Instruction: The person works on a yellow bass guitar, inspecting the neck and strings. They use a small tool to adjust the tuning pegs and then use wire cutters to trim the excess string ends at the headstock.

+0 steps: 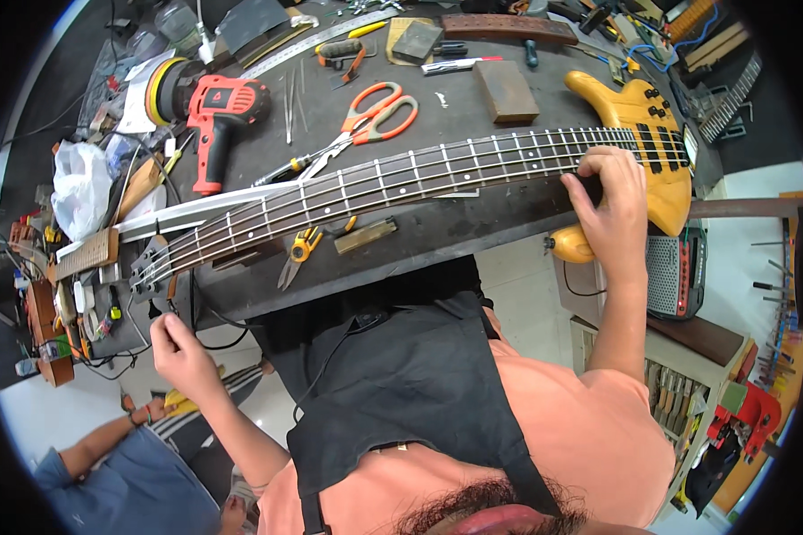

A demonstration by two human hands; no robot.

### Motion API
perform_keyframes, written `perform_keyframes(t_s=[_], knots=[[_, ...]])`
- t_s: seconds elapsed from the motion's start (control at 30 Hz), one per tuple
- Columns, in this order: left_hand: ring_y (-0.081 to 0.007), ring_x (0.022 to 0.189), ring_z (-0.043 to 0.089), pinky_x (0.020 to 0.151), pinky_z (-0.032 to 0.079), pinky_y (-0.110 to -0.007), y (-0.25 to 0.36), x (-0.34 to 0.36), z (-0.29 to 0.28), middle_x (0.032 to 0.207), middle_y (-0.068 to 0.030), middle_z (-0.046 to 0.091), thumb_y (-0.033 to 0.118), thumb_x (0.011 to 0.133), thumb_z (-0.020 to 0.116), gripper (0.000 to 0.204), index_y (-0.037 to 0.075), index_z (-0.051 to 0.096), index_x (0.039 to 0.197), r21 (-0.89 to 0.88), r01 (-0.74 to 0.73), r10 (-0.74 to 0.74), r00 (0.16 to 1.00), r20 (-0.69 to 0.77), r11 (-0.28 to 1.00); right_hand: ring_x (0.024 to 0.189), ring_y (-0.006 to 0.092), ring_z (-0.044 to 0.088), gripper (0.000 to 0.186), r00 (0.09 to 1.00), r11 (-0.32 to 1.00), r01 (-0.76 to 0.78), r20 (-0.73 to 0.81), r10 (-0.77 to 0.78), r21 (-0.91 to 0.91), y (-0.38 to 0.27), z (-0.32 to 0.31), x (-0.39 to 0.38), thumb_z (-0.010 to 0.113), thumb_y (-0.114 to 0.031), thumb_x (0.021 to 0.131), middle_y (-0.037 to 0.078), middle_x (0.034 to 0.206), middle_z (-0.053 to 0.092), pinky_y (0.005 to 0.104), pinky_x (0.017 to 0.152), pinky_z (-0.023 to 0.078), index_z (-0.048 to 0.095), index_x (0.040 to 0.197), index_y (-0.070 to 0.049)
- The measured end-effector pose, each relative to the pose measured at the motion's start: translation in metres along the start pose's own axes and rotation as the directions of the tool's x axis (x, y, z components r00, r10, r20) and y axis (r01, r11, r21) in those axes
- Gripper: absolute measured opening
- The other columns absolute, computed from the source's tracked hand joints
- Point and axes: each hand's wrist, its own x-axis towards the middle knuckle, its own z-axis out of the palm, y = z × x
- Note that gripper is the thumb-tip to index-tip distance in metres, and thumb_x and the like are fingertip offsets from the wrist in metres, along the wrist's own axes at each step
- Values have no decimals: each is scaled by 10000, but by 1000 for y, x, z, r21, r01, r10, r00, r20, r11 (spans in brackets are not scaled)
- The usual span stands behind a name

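A bass guitar lies across the workbench, its dark fretboard (393, 178) running from the headstock (152, 266) at the left to the yellow wooden body (665, 178) at the right. Beside the headstock, my left hand (186, 355) is closed in a pinch at a dark tuning peg (170, 304); the fingertips partly hide the contact. My right hand (614, 201) rests over the strings where the neck meets the body. Its fingers are bent onto the strings, the thumb stands apart, and nothing is held.
Behind the neck lie a red-and-black polisher (219, 120), orange-handled scissors (379, 116) and a brown block (506, 91). Yellow-handled cutters (302, 252) and a small wooden block (366, 235) lie in front of it. A radio (674, 276) stands at right. Another person (134, 481) is at lower left.
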Motion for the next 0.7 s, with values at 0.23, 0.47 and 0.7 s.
perform_keyframes(t_s=[0.23, 0.47, 0.7], knots=[[-169, 610, 541, 591, 460, -343, 22, 7, -4, 736, -93, 617, 155, 1042, 728, 211, -20, 672, 940, 183, -258, 262, 965, 3, 949, 771, 280, 517, 290, 999, 999, -42, 21, 42, -23, -4, -2, -3, 850, -36, 838, 50, 785, 544, 411, 772, 418, 562, 858, -61], [-119, 520, 350, 491, 331, -303, 4, 3, 9, 650, -2, 424, 306, 1134, 519, 364, 11, 631, 954, -662, 591, -114, 700, 705, -460, 1118, 368, 643, 289, 998, 997, -61, 33, 62, -46, 4, 1, -2, 849, -80, 886, 155, 1182, 682, 441, 1013, 493, 659, 1096, -24], [-123, 617, 608, 584, 466, -289, -1, 12, -5, 787, -20, 694, 248, 1106, 649, 278, -23, 698, 1073, 58, -14, 24, 985, -172, 998, 1170, 366, 646, 239, 994, 999, -52, 99, 53, -16, 15, 4, -11, 768, -35, 965, 165, 1234, 689, 440, 1042, 496, 714, 1196, -4]])
